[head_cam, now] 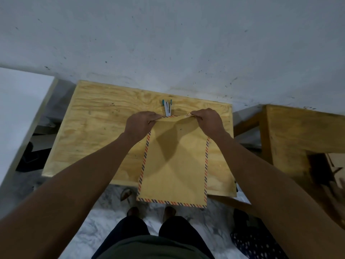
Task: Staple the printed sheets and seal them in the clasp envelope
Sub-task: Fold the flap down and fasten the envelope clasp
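Head view: both hands, left hand (139, 124) and right hand (207, 121), pinching top edge of envelope (173, 165), probably to fold flap shut; hanging over desk (97, 128) front edge; stapler (167, 107) just behind.

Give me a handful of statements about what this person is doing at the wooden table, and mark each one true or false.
1. Both hands grip the top edge of the brown paper envelope with the striped red-and-blue border. True: the left hand and the right hand each pinch a corner.
2. The small teal-and-white stapler is held in the right hand. False: it lies on the pale plywood table, just beyond the hands.
3. The envelope's lower end hangs past the table's near edge. True.
4. The printed sheets lie spread out on the table. False: no loose sheets are in view.
5. The table stands against a grey wall. True.
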